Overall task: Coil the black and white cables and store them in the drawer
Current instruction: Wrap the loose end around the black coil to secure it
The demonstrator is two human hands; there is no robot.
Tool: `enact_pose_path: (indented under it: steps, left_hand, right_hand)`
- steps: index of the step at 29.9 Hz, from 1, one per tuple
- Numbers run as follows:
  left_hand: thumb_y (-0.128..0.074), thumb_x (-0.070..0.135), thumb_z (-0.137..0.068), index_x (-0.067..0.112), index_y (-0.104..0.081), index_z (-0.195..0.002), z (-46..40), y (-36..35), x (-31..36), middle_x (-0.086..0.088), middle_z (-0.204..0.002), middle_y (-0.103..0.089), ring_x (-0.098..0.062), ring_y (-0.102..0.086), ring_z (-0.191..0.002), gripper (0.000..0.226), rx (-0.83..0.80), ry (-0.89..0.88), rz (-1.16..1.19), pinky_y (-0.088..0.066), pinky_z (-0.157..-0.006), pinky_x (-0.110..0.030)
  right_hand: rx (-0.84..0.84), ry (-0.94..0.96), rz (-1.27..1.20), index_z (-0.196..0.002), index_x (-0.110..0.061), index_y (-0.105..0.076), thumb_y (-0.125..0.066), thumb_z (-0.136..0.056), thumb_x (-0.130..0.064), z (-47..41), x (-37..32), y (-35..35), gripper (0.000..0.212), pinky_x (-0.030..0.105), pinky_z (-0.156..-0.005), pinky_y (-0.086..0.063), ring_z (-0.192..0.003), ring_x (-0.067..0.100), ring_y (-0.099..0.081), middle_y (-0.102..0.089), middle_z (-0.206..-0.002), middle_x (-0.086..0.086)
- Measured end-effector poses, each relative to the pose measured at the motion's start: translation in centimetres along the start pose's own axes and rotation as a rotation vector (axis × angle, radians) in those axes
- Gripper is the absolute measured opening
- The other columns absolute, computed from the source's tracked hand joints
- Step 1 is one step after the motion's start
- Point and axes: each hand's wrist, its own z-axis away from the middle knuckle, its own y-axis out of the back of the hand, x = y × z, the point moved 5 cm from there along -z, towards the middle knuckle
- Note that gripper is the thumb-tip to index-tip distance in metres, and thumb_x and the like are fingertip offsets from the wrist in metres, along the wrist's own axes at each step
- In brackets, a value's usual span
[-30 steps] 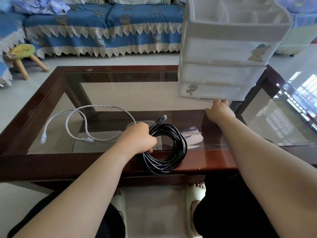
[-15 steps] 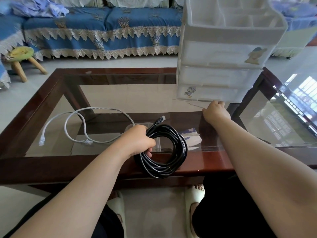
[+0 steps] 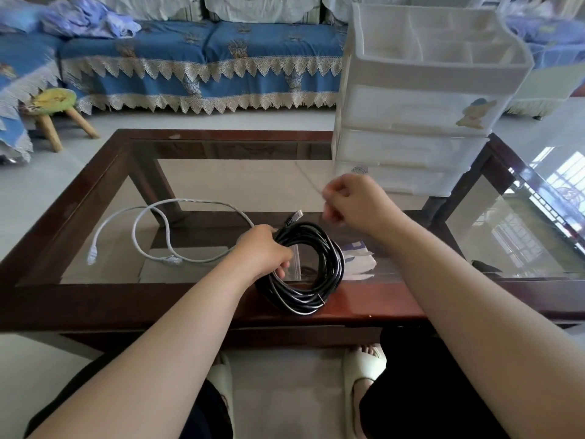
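**Black coil held, white cable loose, tie in right hand**

Left hand [image 3: 264,251] is clamped on the black cable [image 3: 308,270], fingers curled through the 9 o'clock side of the coil. The coil is wound in a tidy ring and stands tilted at the near edge of the tabletop [image 3: 95,299], its plug end [image 3: 292,218] sticking up at 12 o'clock of the ring.

Right hand [image 3: 351,201] is raised above the glass, fingers curled together, pinching a thin wire tie [image 3: 308,179] that runs up and away toward 11 o'clock. It is just in front of the bottom drawer of the drawer unit [image 3: 421,115], not touching it.

White cable [image 3: 177,229] lies uncoiled on the glass at 9 o'clock of the black coil, in one loose loop, both plugs on the tabletop.

Drawer unit sits at the far right of the tabletop, all three drawers closed, top tray open.

Behind the tabletop: blue sofa [image 3: 202,58], small stool [image 3: 55,104] at far left.
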Motion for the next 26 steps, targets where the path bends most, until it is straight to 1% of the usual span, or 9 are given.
enact_pose_path:
  steps: [2, 4, 8, 12, 15, 18, 21, 23, 26]
  left_hand:
    - [-0.061, 0.011, -0.080, 0.025, -0.051, -0.074, 0.0, 0.1, 0.0, -0.004, -0.060, -0.067, -0.015, -0.062, -0.050, 0.019, 0.016, 0.005, 0.014, -0.045, -0.054, -0.022]
    - [-0.067, 0.019, -0.079, 0.024, -0.055, -0.073, -0.1, 0.1, -0.2, -0.003, -0.053, -0.064, -0.014, -0.060, -0.049, 0.014, 0.021, 0.025, 0.006, -0.044, -0.056, -0.024]
    - [-0.073, 0.029, -0.077, 0.020, -0.058, -0.064, 0.3, -0.5, 0.0, 0.008, -0.042, -0.053, -0.011, -0.052, -0.039, 0.021, -0.020, -0.018, 0.021, -0.035, -0.040, -0.014]
    - [-0.073, 0.034, -0.079, 0.021, -0.062, -0.074, 0.6, -0.6, -0.1, 0.014, -0.038, -0.052, -0.006, -0.050, -0.036, 0.018, -0.096, -0.063, 0.042, -0.033, -0.037, -0.011]
    - [-0.072, 0.045, -0.081, 0.022, -0.060, -0.074, 0.5, -0.4, -0.4, 0.009, -0.040, -0.053, -0.006, -0.050, -0.037, 0.027, -0.110, -0.067, 0.023, -0.035, -0.039, -0.012]
    - [-0.064, 0.060, -0.081, 0.022, -0.057, -0.071, 0.4, -0.3, -0.7, 0.003, -0.048, -0.055, -0.010, -0.056, -0.042, 0.040, -0.090, -0.044, 0.042, -0.044, -0.053, -0.019]
    - [-0.043, 0.074, -0.083, 0.015, -0.058, -0.074, 0.2, -0.3, -0.6, -0.004, -0.056, -0.061, -0.020, -0.061, -0.053, 0.062, -0.046, -0.007, 0.009, -0.050, -0.068, -0.033]
    - [-0.032, 0.069, -0.091, 0.014, -0.057, -0.070, 0.2, -0.4, -0.5, -0.006, -0.058, -0.062, -0.021, -0.059, -0.053, 0.064, -0.036, 0.005, 0.016, -0.048, -0.069, -0.033]
    - [-0.027, 0.056, -0.099, 0.013, -0.053, -0.066, 0.1, -0.2, -0.3, -0.007, -0.055, -0.061, -0.021, -0.056, -0.051, 0.061, -0.023, 0.004, -0.007, -0.046, -0.069, -0.032]
  right_hand:
    - [-0.124, -0.010, -0.155, -0.082, -0.012, -0.059, -0.054, -0.095, -0.013, 2.7, -1.3, -2.5, 0.014, 0.024, -0.053, -0.055, -0.052, 0.011, -0.065, -0.068, -0.061, 0.002]
    - [-0.169, -0.045, -0.045, -0.078, -0.010, -0.063, -0.056, -0.094, -0.014, 3.8, -1.2, -4.2, 0.017, 0.027, -0.057, -0.058, -0.058, 0.018, -0.069, -0.070, -0.064, 0.006]
    - [-0.168, -0.106, 0.091, -0.074, -0.005, -0.069, -0.055, -0.093, -0.018, 4.0, 0.0, -5.0, 0.027, 0.036, -0.065, -0.061, -0.062, 0.025, -0.071, -0.072, -0.064, 0.009]
    - [-0.220, -0.176, 0.030, -0.073, -0.004, -0.066, -0.054, -0.095, -0.017, 3.9, 0.8, -4.9, 0.028, 0.032, -0.060, -0.060, -0.049, 0.015, -0.065, -0.068, -0.057, 0.003]
    - [-0.250, -0.231, -0.038, -0.069, -0.007, -0.063, -0.055, -0.096, -0.019, 3.9, 1.1, -4.7, 0.031, 0.026, -0.051, -0.057, -0.045, 0.012, -0.063, -0.065, -0.055, 0.003]
    - [-0.268, -0.293, -0.139, -0.074, -0.009, -0.064, -0.056, -0.095, -0.021, 3.8, 1.4, -4.6, 0.026, 0.027, -0.053, -0.057, -0.047, 0.012, -0.062, -0.066, -0.058, 0.004]
    - [-0.275, -0.305, -0.175, -0.079, -0.009, -0.062, -0.059, -0.094, -0.021, 3.8, 1.7, -4.5, 0.020, 0.025, -0.050, -0.056, -0.046, 0.012, -0.062, -0.066, -0.058, 0.004]
    - [-0.292, -0.264, -0.120, -0.080, -0.009, -0.060, -0.056, -0.095, -0.019, 3.9, 1.6, -4.8, 0.019, 0.023, -0.048, -0.054, -0.046, 0.012, -0.062, -0.066, -0.059, 0.004]
    - [-0.310, -0.184, 0.033, -0.080, -0.008, -0.060, -0.055, -0.096, -0.021, 4.0, 1.3, -5.2, 0.021, 0.022, -0.050, -0.052, -0.053, 0.017, -0.064, -0.067, -0.060, 0.001]
